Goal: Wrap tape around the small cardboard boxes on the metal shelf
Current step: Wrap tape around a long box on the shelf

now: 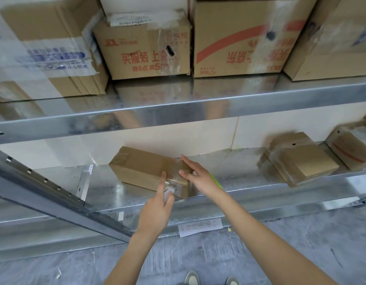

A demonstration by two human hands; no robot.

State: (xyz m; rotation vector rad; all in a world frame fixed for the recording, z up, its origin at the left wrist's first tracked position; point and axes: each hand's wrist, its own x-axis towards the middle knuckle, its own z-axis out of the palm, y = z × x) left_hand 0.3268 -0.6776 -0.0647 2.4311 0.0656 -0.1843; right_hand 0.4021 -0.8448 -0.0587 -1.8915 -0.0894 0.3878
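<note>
A long small cardboard box (141, 167) lies on the lower metal shelf (108, 192), with clear tape across its right end. My left hand (157, 210) grips a small white tape roll or dispenser (168, 192) at the box's front right corner, index finger stretched up onto the taped top. My right hand (195, 173) lies with straight fingers on the box's right end, pressing the tape down. A green-yellow object (216, 181) shows just behind my right wrist, mostly hidden.
Two more small taped boxes (301, 163) (351, 149) sit on the same shelf to the right. Large cartons (145, 52) fill the upper shelf (178, 108). A slanted metal upright (54, 194) crosses at left. A paper label (199, 226) hangs below the shelf edge.
</note>
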